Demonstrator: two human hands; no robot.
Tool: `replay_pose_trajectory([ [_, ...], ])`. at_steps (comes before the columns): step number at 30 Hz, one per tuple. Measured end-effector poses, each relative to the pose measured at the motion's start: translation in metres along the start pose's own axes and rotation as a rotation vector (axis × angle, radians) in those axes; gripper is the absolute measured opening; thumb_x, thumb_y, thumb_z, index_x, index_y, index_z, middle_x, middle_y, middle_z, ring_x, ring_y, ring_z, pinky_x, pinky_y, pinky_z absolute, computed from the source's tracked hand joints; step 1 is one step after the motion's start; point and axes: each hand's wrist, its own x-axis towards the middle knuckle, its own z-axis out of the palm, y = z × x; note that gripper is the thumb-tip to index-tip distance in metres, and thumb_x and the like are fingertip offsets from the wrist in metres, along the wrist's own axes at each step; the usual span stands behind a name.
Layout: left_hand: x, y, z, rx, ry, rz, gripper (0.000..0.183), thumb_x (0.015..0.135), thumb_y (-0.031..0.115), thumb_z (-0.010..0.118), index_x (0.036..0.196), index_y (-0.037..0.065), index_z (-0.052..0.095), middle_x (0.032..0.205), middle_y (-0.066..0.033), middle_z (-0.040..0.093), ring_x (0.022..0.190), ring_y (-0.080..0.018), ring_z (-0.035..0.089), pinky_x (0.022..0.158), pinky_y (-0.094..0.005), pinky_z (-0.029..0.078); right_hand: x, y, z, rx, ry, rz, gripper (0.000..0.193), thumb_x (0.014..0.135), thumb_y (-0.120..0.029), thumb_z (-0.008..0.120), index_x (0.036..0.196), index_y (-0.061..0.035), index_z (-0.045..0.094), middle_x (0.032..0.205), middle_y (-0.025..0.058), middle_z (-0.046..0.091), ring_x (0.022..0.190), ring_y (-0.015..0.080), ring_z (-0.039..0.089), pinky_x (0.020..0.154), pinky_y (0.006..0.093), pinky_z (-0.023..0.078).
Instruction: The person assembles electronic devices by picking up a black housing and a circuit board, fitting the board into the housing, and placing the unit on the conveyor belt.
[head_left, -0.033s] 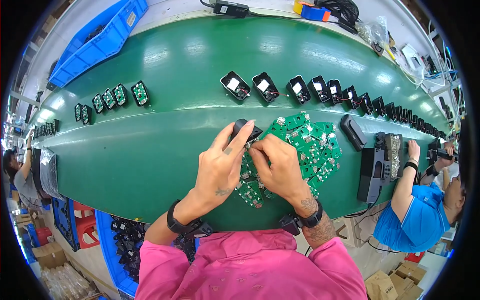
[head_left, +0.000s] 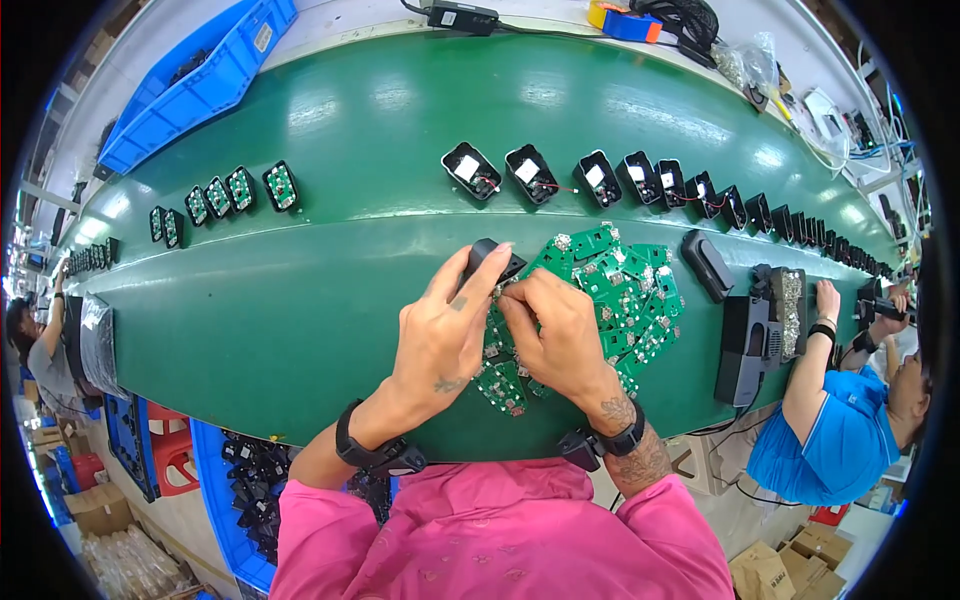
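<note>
My left hand (head_left: pixel 435 335) grips a small black plastic housing (head_left: pixel 487 252) from above, its fingers wrapped round the tilted case. Close against the housing's near end, my right hand (head_left: pixel 556 325) has thumb and forefinger pinched together. Whatever lies between those fingertips is too small and covered to make out. Under and beside my right hand spreads a pile of green circuit boards (head_left: pixel 622 300), some stacked over others. Beyond my hands stand black open cases (head_left: pixel 530 172), each with a white block inside and some with red wires, in a row that runs off to the right.
Board-filled cases (head_left: pixel 281 187) stand at the left. A blue bin (head_left: pixel 190 95) sits at the far left. To the right are a black oval case (head_left: pixel 707 265), a grey-black device (head_left: pixel 742 350) and a co-worker in a blue shirt (head_left: pixel 835 440). A blue crate (head_left: pixel 215 490) of black parts is below the table edge.
</note>
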Motion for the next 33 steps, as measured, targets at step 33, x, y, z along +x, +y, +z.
replay_pose_trajectory([
  [33, 0.012, 0.009, 0.011, -0.318, 0.062, -0.221, 0.061, 0.075, -0.019, 0.058, 0.129, 0.009, 0.062, 0.127, -0.0149, 0.061, 0.095, -0.0194, 0.070, 0.063, -0.0276, 0.058, -0.003, 0.008, -0.027, 0.435, -0.156, 0.397, 0.028, 0.096, -0.019, 0.066, 0.075, -0.0010, 0.060, 0.062, -0.0029, 0.054, 0.055, 0.0028, 0.045, 0.048, 0.0221, 0.034],
])
